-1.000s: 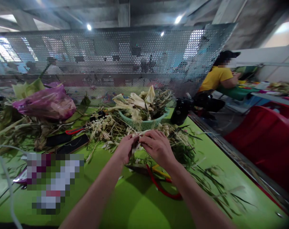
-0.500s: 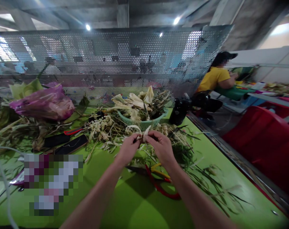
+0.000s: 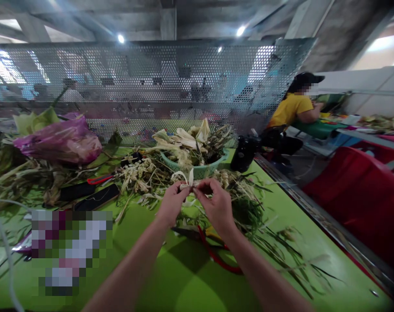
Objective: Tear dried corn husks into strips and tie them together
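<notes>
My left hand (image 3: 171,203) and my right hand (image 3: 215,203) meet above the green table (image 3: 190,281), both pinched on a pale, whitish flower bud (image 3: 186,182) whose petals curl upward between my fingertips. Under my hands lies a heap of cut stems and pale buds (image 3: 144,175). Red-handled scissors (image 3: 216,255) rest on the table just below my right wrist. A teal basket (image 3: 197,167) full of husks and leaves stands right behind my hands.
A pink plastic bag (image 3: 58,141) and piled stems sit at the left. Two dark phones (image 3: 97,197) and red snips (image 3: 101,178) lie nearby. A black bottle (image 3: 244,151) stands by the perforated metal screen (image 3: 151,86). A person in yellow (image 3: 292,110) sits at right.
My hands have shifted slightly and kept working the bud; its pale petals now stick up more between my fingertips. Nothing else has moved.
</notes>
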{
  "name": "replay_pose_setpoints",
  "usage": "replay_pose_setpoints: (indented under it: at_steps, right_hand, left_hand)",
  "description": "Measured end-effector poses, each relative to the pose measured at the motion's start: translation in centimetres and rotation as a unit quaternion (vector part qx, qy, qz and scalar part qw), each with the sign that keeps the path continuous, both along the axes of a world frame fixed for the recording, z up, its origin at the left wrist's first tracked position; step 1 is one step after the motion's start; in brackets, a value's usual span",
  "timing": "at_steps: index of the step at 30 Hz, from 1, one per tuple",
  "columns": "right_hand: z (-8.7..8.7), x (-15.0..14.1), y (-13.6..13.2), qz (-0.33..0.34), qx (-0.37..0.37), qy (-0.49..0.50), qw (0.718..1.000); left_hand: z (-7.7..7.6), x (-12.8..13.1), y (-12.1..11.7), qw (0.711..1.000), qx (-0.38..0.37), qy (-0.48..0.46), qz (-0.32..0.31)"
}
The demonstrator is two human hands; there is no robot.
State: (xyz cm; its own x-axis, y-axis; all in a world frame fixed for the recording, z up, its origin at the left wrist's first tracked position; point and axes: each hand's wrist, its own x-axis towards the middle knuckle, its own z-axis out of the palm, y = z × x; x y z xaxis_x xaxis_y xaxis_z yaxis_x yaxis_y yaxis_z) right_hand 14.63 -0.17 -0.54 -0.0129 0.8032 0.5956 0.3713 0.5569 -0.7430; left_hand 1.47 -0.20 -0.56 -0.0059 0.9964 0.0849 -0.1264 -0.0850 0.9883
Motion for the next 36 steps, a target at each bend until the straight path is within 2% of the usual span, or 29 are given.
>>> replay_pose_setpoints:
  at_steps: [2,5,8,10,13,16,19,21,23,27,30,36]
  right_hand:
    - [-0.2,-0.1,0.1,0.013,-0.008,-0.006,1.000]
    - [-0.5,0.0,0.4,0.036,-0.090,0.018,0.995]
    - [-0.7,0.1,0.8,0.082,-0.177,0.085,0.977]
    - [-0.6,0.1,1.0,0.119,-0.195,0.150,0.962]
    - [-0.4,0.1,1.0,0.105,-0.169,0.188,0.962]
    - [-0.1,0.3,0.8,0.046,-0.089,0.105,0.989]
    - [0.0,0.5,0.6,0.021,-0.001,0.016,1.000]
    - [0.1,0.5,0.6,0.023,0.028,-0.011,0.999]
    - [0.1,0.5,0.6,0.028,0.026,-0.016,0.999]
    - [0.2,0.5,0.9,0.036,-0.049,0.064,0.996]
    - [0.3,0.6,1.1,0.056,-0.123,0.145,0.980]
    - [0.3,0.8,1.2,0.116,-0.229,0.189,0.948]
  left_hand:
    - [-0.1,-0.2,0.1,0.999,-0.009,-0.026,0.020]
    - [-0.4,-0.3,0.3,0.996,-0.021,-0.085,0.028]
    - [-0.6,-0.3,0.5,0.992,-0.034,-0.120,0.011]
    - [-0.7,-0.2,0.5,0.993,-0.036,-0.113,0.000]
    - [-0.5,-0.2,0.5,0.998,-0.030,-0.056,-0.007]
    - [-0.4,-0.3,0.4,0.999,0.010,0.045,-0.016]
    - [-0.4,-0.2,0.3,0.991,0.028,0.115,-0.056]
    - [-0.3,-0.1,0.1,0.987,0.022,0.136,-0.084]
    - [-0.3,-0.1,-0.1,0.985,0.025,0.142,-0.097]
    - [0.0,-0.1,-0.3,0.984,0.046,0.126,-0.114]
    - [0.2,-0.2,-0.3,0.984,0.052,0.126,-0.115]
    - [0.7,-0.2,-0.4,0.987,0.035,0.061,-0.145]
